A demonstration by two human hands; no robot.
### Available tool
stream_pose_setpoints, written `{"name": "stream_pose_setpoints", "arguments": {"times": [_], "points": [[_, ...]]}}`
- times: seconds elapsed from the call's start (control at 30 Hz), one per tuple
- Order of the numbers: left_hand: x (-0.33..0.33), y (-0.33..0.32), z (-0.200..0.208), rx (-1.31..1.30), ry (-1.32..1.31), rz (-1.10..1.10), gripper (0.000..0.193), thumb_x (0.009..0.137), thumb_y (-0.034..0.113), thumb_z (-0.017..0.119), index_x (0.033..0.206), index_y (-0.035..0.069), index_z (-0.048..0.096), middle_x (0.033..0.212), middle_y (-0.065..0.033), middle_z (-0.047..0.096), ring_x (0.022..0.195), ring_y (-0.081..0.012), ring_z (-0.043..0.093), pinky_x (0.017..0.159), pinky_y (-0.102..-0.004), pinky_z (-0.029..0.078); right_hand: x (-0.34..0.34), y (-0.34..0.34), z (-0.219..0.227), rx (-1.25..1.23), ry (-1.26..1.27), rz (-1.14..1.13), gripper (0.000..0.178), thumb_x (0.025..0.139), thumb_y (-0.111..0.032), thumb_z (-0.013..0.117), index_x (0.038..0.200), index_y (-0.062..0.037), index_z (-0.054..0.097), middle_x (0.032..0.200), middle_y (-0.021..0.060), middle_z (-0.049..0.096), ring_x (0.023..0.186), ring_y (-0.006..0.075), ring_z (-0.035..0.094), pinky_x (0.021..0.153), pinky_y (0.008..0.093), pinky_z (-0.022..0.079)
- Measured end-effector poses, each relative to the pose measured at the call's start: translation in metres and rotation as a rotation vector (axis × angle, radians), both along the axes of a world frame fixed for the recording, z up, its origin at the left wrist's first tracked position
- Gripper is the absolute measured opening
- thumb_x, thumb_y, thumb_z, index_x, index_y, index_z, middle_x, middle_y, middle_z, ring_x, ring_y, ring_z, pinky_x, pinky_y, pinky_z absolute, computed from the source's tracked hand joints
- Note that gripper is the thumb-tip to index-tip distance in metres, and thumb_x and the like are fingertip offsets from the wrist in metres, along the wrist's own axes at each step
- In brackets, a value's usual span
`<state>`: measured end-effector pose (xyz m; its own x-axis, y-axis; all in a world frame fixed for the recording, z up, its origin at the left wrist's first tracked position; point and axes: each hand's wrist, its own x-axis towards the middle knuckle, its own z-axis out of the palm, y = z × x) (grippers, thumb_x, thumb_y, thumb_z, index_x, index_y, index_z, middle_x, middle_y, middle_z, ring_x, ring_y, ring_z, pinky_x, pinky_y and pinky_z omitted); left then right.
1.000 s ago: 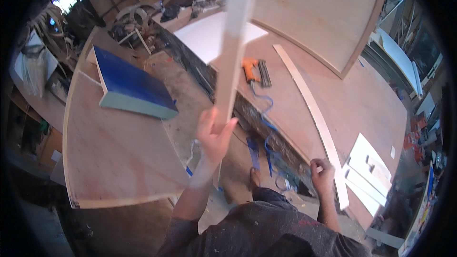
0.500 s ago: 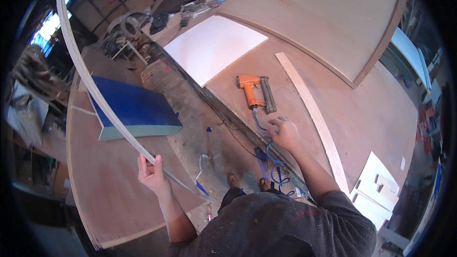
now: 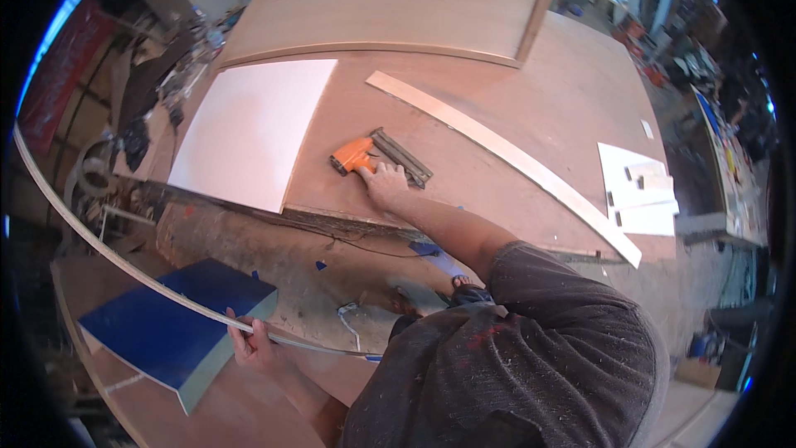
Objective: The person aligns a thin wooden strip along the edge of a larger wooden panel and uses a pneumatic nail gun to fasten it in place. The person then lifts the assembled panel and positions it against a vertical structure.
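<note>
My left hand [image 3: 251, 343] pinches a long, thin, pale wooden strip [image 3: 168, 292] between thumb and fingers. The strip curves up to the far left and passes over a blue panel [image 3: 157, 315] with a pale green edge. On the brown worktable [image 3: 332, 99], my right hand [image 3: 387, 186] has its fingers round the handle of an orange nail gun [image 3: 351, 155]. The gun lies on its side with its dark magazine pointing right, and my hand hides part of its grip.
A white board [image 3: 253, 129] lies left of the gun. Beyond it rests a large framed panel [image 3: 381, 12]. A long flat wooden slat [image 3: 497, 145] crosses the table to the right, near white offcuts [image 3: 634, 187]. Between the tables is a gap with littered floor [image 3: 290, 257].
My right hand has gone from beside the blue hose to the nail gun's handle and closed on it. My view has turned right; my left hand still holds the strip.
</note>
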<state>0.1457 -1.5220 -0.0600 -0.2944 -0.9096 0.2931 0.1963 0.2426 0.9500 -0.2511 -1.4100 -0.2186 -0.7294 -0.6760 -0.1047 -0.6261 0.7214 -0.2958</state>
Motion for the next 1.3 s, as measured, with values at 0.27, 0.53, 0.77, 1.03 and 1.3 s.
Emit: {"name": "stream_pose_setpoints", "arguments": {"times": [0.27,0.53,0.77,1.03,1.3], "points": [[-0.033,-0.051,-0.022,-0.084,-0.073,-0.21,0.067,0.094,-0.003,0.076,0.157,-0.01,0.053,0.114,-0.007,0.064,0.089,-0.0094,0.059,0.078,-0.0212,0.048,0.011,0.031,0.023,-0.178,-0.148,-0.072,0.063,0.095,-0.027,0.074,0.153,-0.0194,0.051,0.128,0.0257,0.068,0.121,0.0437,0.068,0.102,0.0566,0.052],[-0.075,0.012,-0.035,0.047,-0.101,-0.503,0.064,0.096,0.007,0.079,0.153,-0.011,0.056,0.113,-0.0078,0.065,0.097,-0.011,0.059,0.077,-0.0238,0.052,0.105,0.231,0.063,-0.52,-0.392,-0.057,0.063,0.089,-0.022,0.084,0.145,-0.005,0.063,0.132,0.0276,0.07,0.122,0.0458,0.069,0.104,0.0509,0.055],[-0.134,0.158,-0.013,-0.028,-0.216,-0.749,0.056,0.093,0.001,0.077,0.147,-0.009,0.063,0.107,-0.0038,0.062,0.096,-0.0125,0.059,0.082,-0.0253,0.051,0.2,0.47,0.136,-0.639,-0.474,-0.294,0.063,0.088,-0.018,0.083,0.146,-0.0048,0.065,0.136,0.0239,0.072,0.125,0.0413,0.07,0.108,0.0464,0.055],[-0.2,0.363,-0.022,-0.087,-0.249,-0.946,0.048,0.094,0.011,0.086,0.132,-0.013,0.069,0.115,-0.0091,0.07,0.107,-0.0187,0.066,0.095,-0.032,0.052,0.265,0.715,0.17,-0.691,-0.324,-0.599,0.061,0.09,-0.018,0.082,0.147,-0.0028,0.065,0.14,0.0224,0.071,0.129,0.0392,0.068,0.113,0.0454,0.052],[-0.234,0.425,-0.011,-0.214,-0.358,-1.078,0.045,0.096,0.0,0.08,0.136,-0.017,0.065,0.122,-0.0118,0.071,0.112,-0.0198,0.068,0.103,-0.0342,0.053,0.273,0.827,0.154,-0.55,-0.045,-0.848,0.06,0.09,-0.02,0.086,0.147,-0.0093,0.068,0.139,0.0201,0.072,0.126,0.0383,0.07,0.106,0.0454,0.055]]}}
